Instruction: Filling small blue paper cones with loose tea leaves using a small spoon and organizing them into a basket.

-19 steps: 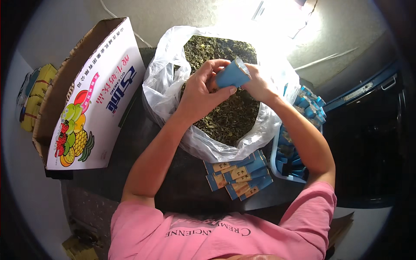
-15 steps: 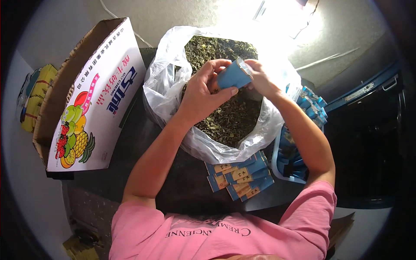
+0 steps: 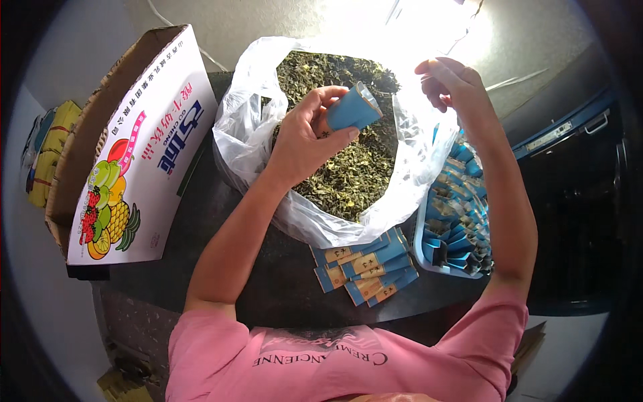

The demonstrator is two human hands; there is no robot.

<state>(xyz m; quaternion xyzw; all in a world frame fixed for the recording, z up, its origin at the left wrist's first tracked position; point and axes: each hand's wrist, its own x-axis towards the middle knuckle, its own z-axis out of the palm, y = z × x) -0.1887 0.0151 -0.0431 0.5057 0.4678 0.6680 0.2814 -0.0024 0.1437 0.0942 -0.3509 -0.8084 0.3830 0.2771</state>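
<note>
My left hand (image 3: 307, 134) is wrapped round a blue paper packet (image 3: 355, 110), tilted with its mouth up to the right. A clear liner edge shows at that mouth. Below it lies a large white plastic bag (image 3: 248, 120), its rim folded open, full of dried leaves (image 3: 348, 181). Beyond the bag's right rim, my right hand (image 3: 450, 84) is raised in the glare, apart from the packet. Its fingers are curled in, and whether anything is between them is hidden.
Several flat blue-and-tan packets (image 3: 368, 268) lie overlapped on the dark table (image 3: 268, 288). At right, a light blue basket (image 3: 420, 251) holds many standing packets (image 3: 459, 221). A printed carton (image 3: 147, 154) stands open at left, with yellow bundles (image 3: 57, 144) beyond it. A bright light glares at the back.
My right hand has left the packet's mouth and moved up and to the right. The left hand still holds the packet, shifted slightly left. More of the basket shows.
</note>
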